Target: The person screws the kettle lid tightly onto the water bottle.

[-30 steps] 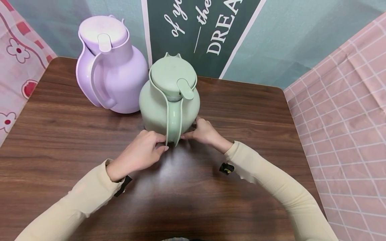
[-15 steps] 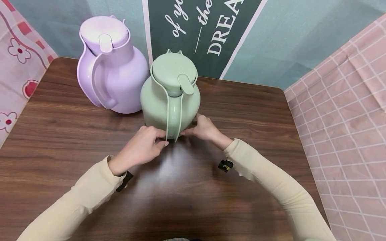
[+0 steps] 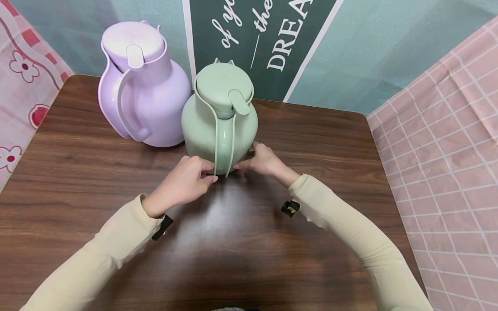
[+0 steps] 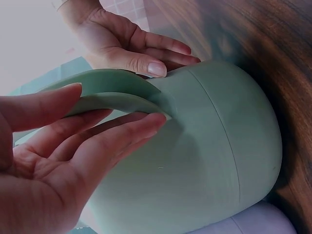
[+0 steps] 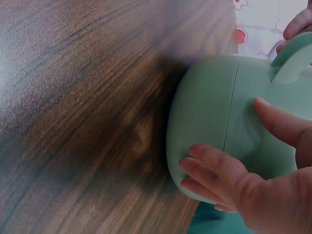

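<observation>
A pale green thermos jug stands upright on the wooden table, its handle turned towards me. My left hand touches it from the left, low beside the handle. In the left wrist view, the fingers are nearly straight, and the thumb lies near the handle's edge. From the right, my right hand touches the jug's lower body. The right wrist view has its straight fingers laid against the green side, thumb spread apart. A lilac thermos jug stands close at the green one's left.
The brown wooden table ends at a teal cloth backdrop with a dark lettered panel. A pink checked cloth hangs on the right. On the left is a flowered cloth.
The green jug has slid a little away from me, towards the backdrop, with both hands following it. The lilac jug stays where it was.
</observation>
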`<state>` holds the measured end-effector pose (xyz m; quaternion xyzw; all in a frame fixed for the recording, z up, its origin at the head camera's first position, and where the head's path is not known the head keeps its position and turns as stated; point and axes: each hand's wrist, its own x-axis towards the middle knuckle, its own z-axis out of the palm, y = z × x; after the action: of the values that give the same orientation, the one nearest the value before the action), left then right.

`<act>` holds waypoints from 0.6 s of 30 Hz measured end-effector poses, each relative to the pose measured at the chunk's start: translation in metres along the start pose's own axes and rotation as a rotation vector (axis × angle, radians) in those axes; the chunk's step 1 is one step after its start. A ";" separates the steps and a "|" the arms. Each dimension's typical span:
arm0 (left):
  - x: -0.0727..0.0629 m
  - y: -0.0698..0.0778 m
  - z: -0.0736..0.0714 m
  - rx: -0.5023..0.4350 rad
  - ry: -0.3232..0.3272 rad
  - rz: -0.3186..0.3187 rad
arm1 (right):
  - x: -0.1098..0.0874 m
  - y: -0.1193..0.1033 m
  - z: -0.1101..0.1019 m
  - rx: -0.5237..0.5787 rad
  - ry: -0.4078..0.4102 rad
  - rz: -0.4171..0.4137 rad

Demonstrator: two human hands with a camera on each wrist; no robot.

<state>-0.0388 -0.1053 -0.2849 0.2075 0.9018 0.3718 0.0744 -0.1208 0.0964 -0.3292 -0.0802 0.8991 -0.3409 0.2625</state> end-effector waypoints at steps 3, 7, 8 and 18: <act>0.001 -0.001 -0.001 0.014 0.001 0.004 | 0.002 0.000 -0.001 0.004 -0.007 -0.004; 0.003 0.000 0.000 0.019 0.004 0.005 | 0.003 0.000 -0.003 -0.002 -0.009 -0.011; 0.003 0.000 0.001 0.017 0.004 0.002 | 0.003 0.000 -0.003 -0.005 -0.009 -0.013; 0.009 -0.002 0.004 -0.004 0.018 -0.010 | 0.007 0.000 -0.010 -0.002 -0.029 -0.001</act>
<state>-0.0467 -0.1001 -0.2883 0.1995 0.9028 0.3748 0.0687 -0.1323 0.0996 -0.3257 -0.0860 0.8956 -0.3389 0.2750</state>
